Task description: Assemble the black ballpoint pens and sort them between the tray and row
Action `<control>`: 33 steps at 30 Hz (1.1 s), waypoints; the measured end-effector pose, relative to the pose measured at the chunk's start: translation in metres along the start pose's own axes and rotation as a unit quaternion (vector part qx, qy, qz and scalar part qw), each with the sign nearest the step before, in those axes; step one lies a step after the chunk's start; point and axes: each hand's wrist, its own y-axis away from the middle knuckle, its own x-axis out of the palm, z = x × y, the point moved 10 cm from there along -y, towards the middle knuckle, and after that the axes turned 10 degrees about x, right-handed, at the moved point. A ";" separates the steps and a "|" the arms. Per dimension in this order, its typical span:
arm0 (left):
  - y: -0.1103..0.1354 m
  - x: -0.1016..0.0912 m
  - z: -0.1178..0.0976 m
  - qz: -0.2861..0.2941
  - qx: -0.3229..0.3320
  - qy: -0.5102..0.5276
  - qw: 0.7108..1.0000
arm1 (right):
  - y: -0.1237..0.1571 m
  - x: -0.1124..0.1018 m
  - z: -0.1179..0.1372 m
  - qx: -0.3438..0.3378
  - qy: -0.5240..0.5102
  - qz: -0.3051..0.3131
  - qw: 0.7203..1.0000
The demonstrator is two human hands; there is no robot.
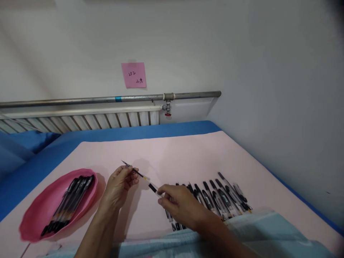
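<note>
Two pinches hold one thin pen refill (141,175) above the pink table cover (188,150): your left hand (119,184) grips near its tip, your right hand (180,206) its black end. Push askew and it may bend or slip; your right wrist could scatter the loose pens (223,197) beneath.

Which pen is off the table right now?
The thin pen, held in the air between the left hand and right hand. All the others lie flat, bundled in the pink tray or spread in the row of pens.
</note>
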 end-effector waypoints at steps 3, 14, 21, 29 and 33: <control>0.000 0.000 -0.002 -0.002 0.003 0.002 1.000 | 0.000 0.000 -0.001 0.004 -0.005 0.007 1.000; 0.000 0.000 -0.002 0.002 0.003 -0.004 1.000 | 0.000 -0.001 -0.001 0.003 0.007 0.003 1.000; 0.000 -0.002 -0.003 -0.001 0.003 -0.004 1.000 | -0.001 0.000 -0.001 0.010 0.011 0.006 1.000; 0.000 -0.001 -0.003 0.001 0.002 -0.001 1.000 | -0.001 -0.001 -0.001 0.002 0.021 0.000 1.000; 0.000 0.000 -0.002 0.003 0.000 0.001 1.000 | -0.001 0.000 -0.002 0.010 0.032 0.007 0.999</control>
